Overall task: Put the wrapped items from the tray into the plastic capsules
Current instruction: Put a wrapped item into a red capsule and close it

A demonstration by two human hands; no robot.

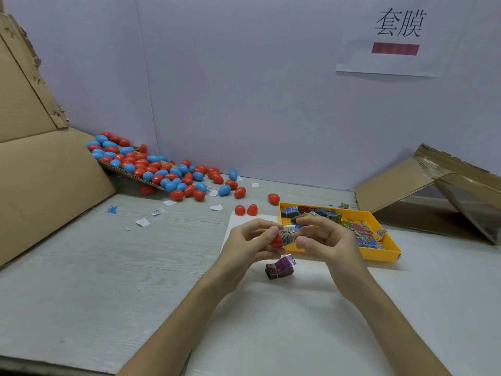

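My left hand (250, 241) grips a red capsule half (276, 240) above the table's middle. A wrapped item (287, 234) with a printed label sticks out of that half, and my right hand (325, 237) pinches its free end. Just below my hands a purple wrapped item (279, 269) lies on a white sheet (271, 308). The yellow tray (379, 252) stands to the right, with several colourful wrapped items (363, 233) in it. Two red capsule halves (246, 210) lie side by side behind my hands.
A heap of red and blue capsules (160, 169) spills off a cardboard flap at the back left. Paper scraps (142, 222) lie scattered on the table. A loose red capsule (273, 198) sits near the tray. Cardboard boxes stand at the left (40, 172) and right (433, 191).
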